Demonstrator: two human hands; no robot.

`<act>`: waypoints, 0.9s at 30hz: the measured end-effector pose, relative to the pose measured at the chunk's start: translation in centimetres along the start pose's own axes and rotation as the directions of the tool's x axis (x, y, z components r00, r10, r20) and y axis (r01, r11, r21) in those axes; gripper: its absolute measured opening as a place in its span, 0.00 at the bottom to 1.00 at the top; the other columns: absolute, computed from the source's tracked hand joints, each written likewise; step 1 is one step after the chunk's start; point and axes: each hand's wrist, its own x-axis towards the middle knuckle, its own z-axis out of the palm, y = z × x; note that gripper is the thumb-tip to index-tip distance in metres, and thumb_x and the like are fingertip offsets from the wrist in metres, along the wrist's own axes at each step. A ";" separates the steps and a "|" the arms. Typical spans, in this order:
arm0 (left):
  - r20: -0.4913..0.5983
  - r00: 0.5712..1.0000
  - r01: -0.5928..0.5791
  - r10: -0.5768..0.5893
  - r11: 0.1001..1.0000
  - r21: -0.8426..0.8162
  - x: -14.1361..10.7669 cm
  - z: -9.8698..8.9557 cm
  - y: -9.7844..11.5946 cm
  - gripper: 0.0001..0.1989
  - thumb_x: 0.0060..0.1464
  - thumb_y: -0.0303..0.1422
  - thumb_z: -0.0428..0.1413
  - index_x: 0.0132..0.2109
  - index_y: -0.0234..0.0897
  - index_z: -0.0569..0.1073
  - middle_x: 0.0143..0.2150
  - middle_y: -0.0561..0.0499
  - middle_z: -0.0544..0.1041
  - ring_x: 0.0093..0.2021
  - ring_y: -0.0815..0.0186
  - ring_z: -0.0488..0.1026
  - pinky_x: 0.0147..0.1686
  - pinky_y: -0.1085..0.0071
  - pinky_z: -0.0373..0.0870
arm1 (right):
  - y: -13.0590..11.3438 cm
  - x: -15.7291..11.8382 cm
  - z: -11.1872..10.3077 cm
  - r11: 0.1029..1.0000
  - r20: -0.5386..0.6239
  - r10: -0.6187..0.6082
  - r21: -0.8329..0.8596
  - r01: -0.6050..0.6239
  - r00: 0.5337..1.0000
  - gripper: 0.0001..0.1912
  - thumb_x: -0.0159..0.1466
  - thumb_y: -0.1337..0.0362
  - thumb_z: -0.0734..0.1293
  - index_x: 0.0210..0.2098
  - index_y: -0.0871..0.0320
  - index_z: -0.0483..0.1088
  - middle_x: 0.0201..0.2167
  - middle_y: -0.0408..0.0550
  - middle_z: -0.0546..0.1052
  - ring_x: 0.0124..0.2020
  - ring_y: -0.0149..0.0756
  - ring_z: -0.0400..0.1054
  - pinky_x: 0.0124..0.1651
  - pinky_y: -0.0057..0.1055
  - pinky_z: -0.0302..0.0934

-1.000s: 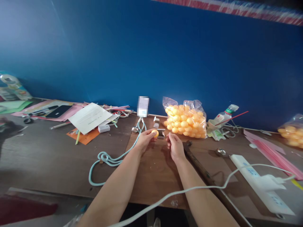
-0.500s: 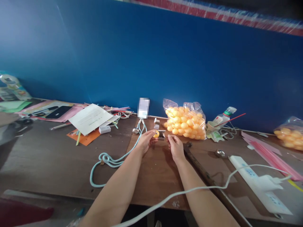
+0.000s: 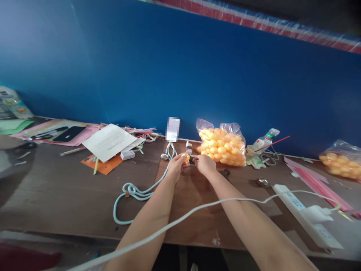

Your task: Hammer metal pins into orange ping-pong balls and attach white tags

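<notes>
Orange ball (image 3: 185,157), one: was held in grip of left hand (image 3: 175,168) above counter (image 3: 191,214), nearer back edge. Right hand (image 3: 205,165): was at small box (image 3: 191,159); grip untellable. Hazard: slackened hold could have let ball roll off front edge.

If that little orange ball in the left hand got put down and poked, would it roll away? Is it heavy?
It would probably roll: the orange ball looks round and the table looks flat. It may be light, since the left hand seems to hold it in just a small pinch.
</notes>
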 end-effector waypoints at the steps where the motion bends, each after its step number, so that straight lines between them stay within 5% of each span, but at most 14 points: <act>1: 0.007 1.000 0.002 -0.002 1.000 -0.005 0.0 0.1 0.0 0.18 0.45 0.34 0.65 0.43 0.29 0.76 0.30 0.48 0.76 0.25 0.74 0.72 0.27 0.76 0.72 | -0.3 0.3 0.1 0.999 0.022 0.002 -0.034 -0.001 1.000 0.10 0.60 0.58 0.65 0.34 0.50 0.79 0.36 0.50 0.80 0.40 0.44 0.73 0.37 0.33 0.60; 6: 0.044 0.999 0.003 -0.002 1.000 -0.023 -0.1 0.2 0.0 0.20 0.46 0.34 0.65 0.46 0.29 0.75 0.31 0.48 0.77 0.25 0.74 0.72 0.28 0.77 0.72 | -1.1 1.1 0.8 0.990 0.059 0.056 -0.136 -0.048 0.997 0.11 0.60 0.58 0.65 0.32 0.53 0.79 0.35 0.56 0.80 0.41 0.47 0.74 0.37 0.34 0.61; 14: 0.081 0.997 0.022 -0.012 0.991 -0.130 0.2 0.1 -0.2 0.20 0.53 0.40 0.59 0.47 0.28 0.73 0.32 0.45 0.77 0.27 0.70 0.74 0.29 0.74 0.73 | -1.4 2.0 1.3 0.983 0.071 0.173 -0.071 -0.168 0.982 0.09 0.56 0.61 0.68 0.34 0.49 0.79 0.36 0.53 0.80 0.41 0.48 0.74 0.38 0.37 0.62; 27: 0.074 0.996 0.057 -0.047 0.988 -0.141 0.0 0.3 0.2 0.22 0.56 0.43 0.56 0.48 0.27 0.72 0.29 0.46 0.75 0.25 0.70 0.73 0.27 0.74 0.72 | -1.2 2.2 1.2 0.983 0.104 0.154 -0.120 -0.142 0.983 0.11 0.57 0.55 0.67 0.34 0.50 0.79 0.39 0.52 0.80 0.45 0.47 0.73 0.41 0.36 0.63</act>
